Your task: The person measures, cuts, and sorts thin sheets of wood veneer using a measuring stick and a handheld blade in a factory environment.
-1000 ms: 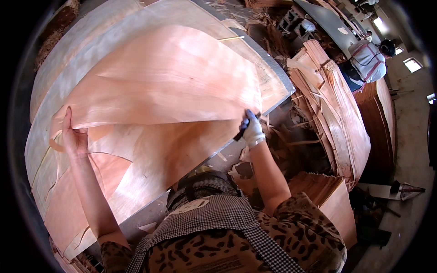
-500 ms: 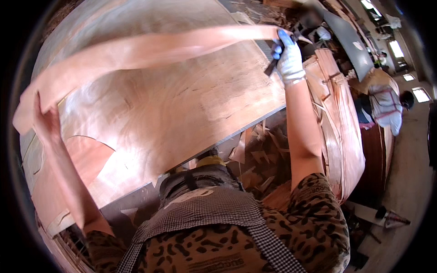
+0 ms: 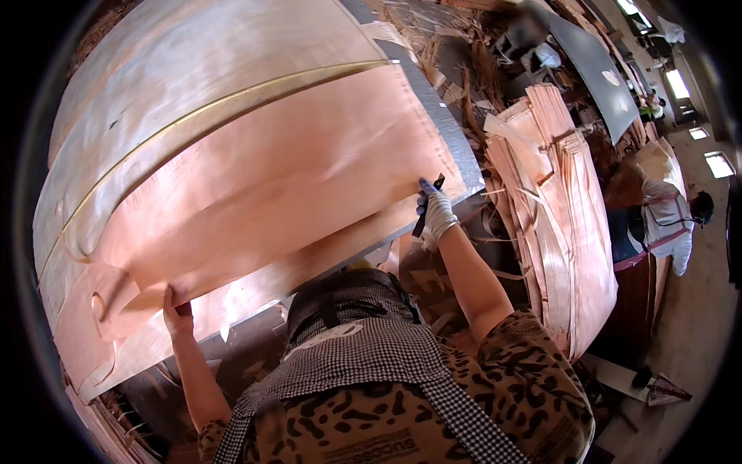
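Two hands grip one thin veneer sheet (image 3: 263, 185) lying on the stack (image 3: 193, 69): left hand (image 3: 178, 311) pinches its near-left edge, gloved right hand (image 3: 437, 213) closes on its near-right corner alongside a dark tool (image 3: 427, 207). Laying it flat seems underway; squaring the edges likely follows. No labels visible.

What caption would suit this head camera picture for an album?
A person's bare left hand and gloved right hand, which also holds a dark tool, grip a thin pinkish wood sheet over a stack.

Veneer sheet (image 3: 263, 185) atop the stack (image 3: 154, 93) — another pile (image 3: 556, 224) to its right
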The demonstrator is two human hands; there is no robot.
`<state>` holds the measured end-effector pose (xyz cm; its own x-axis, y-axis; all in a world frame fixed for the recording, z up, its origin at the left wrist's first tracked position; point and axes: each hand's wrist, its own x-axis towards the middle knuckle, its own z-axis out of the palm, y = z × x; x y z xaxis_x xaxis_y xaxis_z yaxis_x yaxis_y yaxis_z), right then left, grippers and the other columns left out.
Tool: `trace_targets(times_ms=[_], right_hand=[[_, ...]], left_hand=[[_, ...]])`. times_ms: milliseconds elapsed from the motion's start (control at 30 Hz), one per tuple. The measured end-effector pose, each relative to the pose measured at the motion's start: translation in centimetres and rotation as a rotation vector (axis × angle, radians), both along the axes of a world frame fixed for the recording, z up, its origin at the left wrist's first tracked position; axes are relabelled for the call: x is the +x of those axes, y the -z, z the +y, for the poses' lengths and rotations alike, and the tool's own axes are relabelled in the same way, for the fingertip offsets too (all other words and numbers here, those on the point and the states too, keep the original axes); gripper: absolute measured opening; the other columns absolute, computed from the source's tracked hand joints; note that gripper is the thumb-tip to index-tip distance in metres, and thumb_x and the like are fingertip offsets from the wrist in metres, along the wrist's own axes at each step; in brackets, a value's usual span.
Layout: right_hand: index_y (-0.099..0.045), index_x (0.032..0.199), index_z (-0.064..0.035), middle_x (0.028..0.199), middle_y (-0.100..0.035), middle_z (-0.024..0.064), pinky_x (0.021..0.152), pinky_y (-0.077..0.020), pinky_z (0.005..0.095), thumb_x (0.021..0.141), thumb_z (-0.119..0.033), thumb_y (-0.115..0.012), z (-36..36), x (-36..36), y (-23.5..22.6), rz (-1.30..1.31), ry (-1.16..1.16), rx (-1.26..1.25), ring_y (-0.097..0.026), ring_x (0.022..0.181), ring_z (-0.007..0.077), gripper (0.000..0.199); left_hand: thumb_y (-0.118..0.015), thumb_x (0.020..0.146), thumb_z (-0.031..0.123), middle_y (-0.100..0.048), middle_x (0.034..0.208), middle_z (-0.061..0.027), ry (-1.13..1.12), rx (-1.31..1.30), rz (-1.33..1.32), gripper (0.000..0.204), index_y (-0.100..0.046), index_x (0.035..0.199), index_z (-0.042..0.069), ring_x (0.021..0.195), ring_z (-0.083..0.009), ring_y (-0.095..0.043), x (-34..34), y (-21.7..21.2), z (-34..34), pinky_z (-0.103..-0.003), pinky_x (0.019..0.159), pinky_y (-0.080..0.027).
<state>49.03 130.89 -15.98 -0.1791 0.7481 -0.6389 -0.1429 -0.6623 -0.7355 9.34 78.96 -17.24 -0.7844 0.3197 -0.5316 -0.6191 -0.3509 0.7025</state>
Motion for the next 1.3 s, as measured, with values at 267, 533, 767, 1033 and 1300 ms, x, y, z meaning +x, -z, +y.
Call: trace_targets(times_ms=[267, 533, 767, 1033, 1300], right_hand=[[-0.054, 0.081, -0.0102, 0.057, -0.050, -0.0005, 0.031, -0.0320, 0.0228, 0.071, -0.015, -0.070, 8.4, 4.6, -1.0, -0.481, 0.078, 0.152, -0.039, 0.035, 0.0101, 0.020], [-0.058, 0.090, -0.0041, 0.070, -0.060, 0.0043, 0.046, -0.0425, 0.0270, 0.070, -0.012, -0.069, 12.3, 8.4, 0.0, -0.638, -0.373, 0.468, -0.050, 0.050, 0.0112, 0.024], [-0.059, 0.088, -0.0033, 0.077, -0.063, 0.0058, 0.065, -0.0455, 0.0291, 0.069, -0.017, -0.070, 13.0, 7.4, 1.2, -0.709, -0.543, 0.531, -0.056, 0.066, 0.0145, 0.026], [-0.051, 0.103, 0.0001, 0.087, -0.059, 0.0170, 0.071, -0.0448, 0.0322, 0.075, 0.006, -0.048, 15.9, 11.8, 0.5, -0.871, -0.578, 0.924, -0.057, 0.078, 0.0278, 0.028], [-0.053, 0.100, -0.0062, 0.084, -0.058, 0.0223, 0.064, -0.0439, 0.0431, 0.079, -0.017, -0.054, 13.9, -0.2, -0.9, -0.756, -1.071, 0.973, -0.055, 0.076, 0.0397, 0.023]], left_hand=[[-0.057, 0.082, 0.024, -0.062, 0.094, -0.0051, -0.001, -0.113, -0.177, 0.024, -0.059, 0.098, 0.006, 0.085, -0.0167, -0.060, 4.6, 0.3, 5.2, -0.029, 0.077, -0.050], [-0.062, 0.078, 0.019, -0.062, 0.089, -0.0097, -0.074, -0.215, -0.227, 0.022, -0.059, 0.090, 0.002, 0.083, -0.0217, -0.061, 13.9, 3.7, 11.7, -0.033, 0.077, -0.052], [-0.061, 0.079, 0.027, -0.061, 0.087, -0.0090, -0.188, -0.338, -0.188, 0.028, -0.058, 0.089, 0.002, 0.081, -0.0209, -0.060, 14.8, 4.5, 9.7, -0.031, 0.074, -0.052], [-0.050, 0.086, 0.027, -0.060, 0.086, -0.0141, 0.029, -1.645, 0.525, 0.033, -0.053, 0.095, -0.004, 0.075, -0.0223, -0.057, 15.9, 0.8, 15.6, -0.035, 0.066, -0.047], [-0.051, 0.080, 0.016, -0.045, 0.122, -0.0109, 0.634, -0.872, 1.628, 0.038, -0.048, 0.117, 0.007, 0.117, -0.0272, -0.038, 23.9, -1.8, 53.1, -0.039, 0.099, -0.027]])
